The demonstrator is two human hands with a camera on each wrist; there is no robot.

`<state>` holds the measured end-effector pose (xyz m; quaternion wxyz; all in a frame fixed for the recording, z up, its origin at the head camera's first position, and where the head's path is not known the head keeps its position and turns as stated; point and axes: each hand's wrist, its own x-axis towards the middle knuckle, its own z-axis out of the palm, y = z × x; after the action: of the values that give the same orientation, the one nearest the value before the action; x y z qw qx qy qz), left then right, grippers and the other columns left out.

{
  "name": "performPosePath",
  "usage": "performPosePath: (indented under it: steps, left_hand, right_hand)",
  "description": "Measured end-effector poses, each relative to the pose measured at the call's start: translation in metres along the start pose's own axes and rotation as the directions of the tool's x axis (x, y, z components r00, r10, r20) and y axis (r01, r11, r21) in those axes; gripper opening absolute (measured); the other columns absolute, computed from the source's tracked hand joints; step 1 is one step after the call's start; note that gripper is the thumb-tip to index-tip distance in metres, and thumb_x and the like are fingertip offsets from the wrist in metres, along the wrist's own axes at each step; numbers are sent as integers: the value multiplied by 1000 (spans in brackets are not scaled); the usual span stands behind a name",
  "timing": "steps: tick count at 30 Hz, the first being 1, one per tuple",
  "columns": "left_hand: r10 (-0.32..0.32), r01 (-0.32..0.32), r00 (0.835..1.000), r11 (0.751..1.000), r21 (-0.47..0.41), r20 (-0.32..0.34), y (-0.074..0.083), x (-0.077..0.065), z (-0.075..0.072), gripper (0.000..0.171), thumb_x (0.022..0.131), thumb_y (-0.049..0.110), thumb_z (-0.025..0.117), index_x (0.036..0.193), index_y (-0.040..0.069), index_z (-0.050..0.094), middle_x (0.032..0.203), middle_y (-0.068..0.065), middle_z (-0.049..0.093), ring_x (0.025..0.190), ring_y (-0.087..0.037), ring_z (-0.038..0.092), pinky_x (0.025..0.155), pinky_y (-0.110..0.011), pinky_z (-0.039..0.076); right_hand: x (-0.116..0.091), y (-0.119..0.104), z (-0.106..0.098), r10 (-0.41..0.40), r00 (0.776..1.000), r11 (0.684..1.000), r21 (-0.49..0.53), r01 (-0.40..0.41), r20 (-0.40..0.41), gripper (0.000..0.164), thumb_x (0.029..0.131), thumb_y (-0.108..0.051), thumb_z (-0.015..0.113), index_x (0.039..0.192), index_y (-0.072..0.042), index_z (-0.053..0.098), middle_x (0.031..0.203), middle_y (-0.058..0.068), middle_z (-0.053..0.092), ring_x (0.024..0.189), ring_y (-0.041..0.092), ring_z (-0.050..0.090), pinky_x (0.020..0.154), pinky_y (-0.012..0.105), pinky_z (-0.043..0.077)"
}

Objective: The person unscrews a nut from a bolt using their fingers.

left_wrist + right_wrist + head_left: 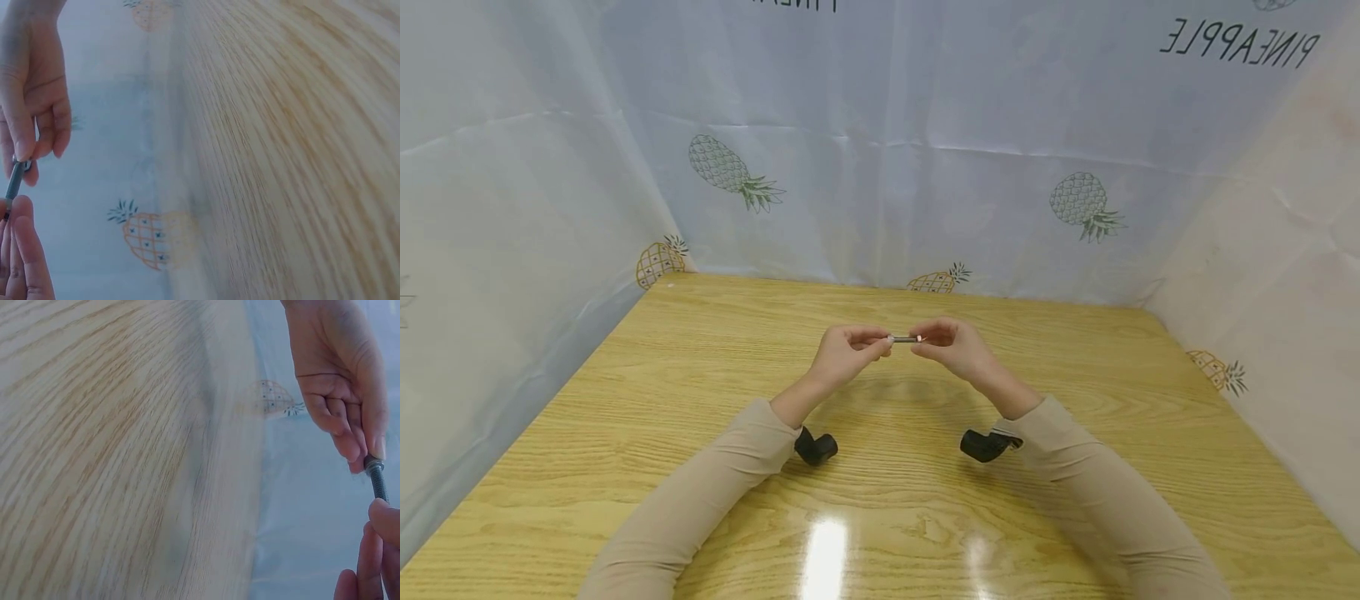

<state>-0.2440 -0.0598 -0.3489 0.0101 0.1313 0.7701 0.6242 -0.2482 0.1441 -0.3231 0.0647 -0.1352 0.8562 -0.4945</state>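
Both hands hold a slim grey metal bolt between them, level and raised above the table. My left hand pinches its left end between thumb and fingers; in the right wrist view a dark nut-like piece with a rim shows at those fingertips, and the bolt's shaft looks threaded. At the other end my right hand pinches a bright, wider part with thumb and fingertips. From the left wrist the shaft appears again, with a shiny rim by the right fingers. Fingers cover both of its ends.
Beneath the hands lies a wood-grain table. A pale curtain printed with pineapples hangs behind it and along both sides. Black curved wrist mounts stick out below both sleeves. A small white speck lies at the far left corner.
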Motion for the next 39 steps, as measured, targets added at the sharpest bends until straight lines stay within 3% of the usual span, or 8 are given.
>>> performPosePath:
  steps: [13,20,30,35,39]
  left_hand:
    - [-45,45,999,999,-7,25,-4,3,0,29,88,18,65,109,-1,67,100,-18,71,96,-33,67,86,-42,55]
    - [-91,92,995,996,-16,38,-3,3,0,25,88,15,65,109,0,67,100,-18,71,99,-36,66,88,-44,54]
    - [-131,124,987,989,82,90,-1,2,-4,25,88,16,64,109,2,67,100,-17,71,98,-33,66,88,-43,54]
    - [-151,137,984,981,139,97,-2,4,-5,26,89,18,64,111,4,67,101,-16,71,95,-26,68,86,-39,55]
    - [-154,135,983,975,176,100,-3,3,-7,26,89,17,64,111,4,67,101,-16,71,96,-28,67,85,-39,55]
  right_hand:
    - [-1,2,-1,-12,1000,1000,9,12,5,31,87,-12,66,116,-3,62,117,18,63,105,25,62,88,34,54]
    - [-2,3,-3,-10,999,1000,-10,11,32,33,89,-11,64,119,0,60,118,20,62,108,30,62,90,37,54]
    - [0,16,-5,-35,999,997,-74,37,33,33,88,-10,64,117,5,59,116,21,63,102,29,64,83,33,56]
    - [1,22,-8,-32,998,996,-77,36,52,32,89,-8,62,117,7,58,118,24,61,104,31,63,84,35,55]
    - [1,26,-10,-24,998,993,-112,31,62,32,88,-7,64,116,6,59,114,23,63,97,27,65,81,32,55]
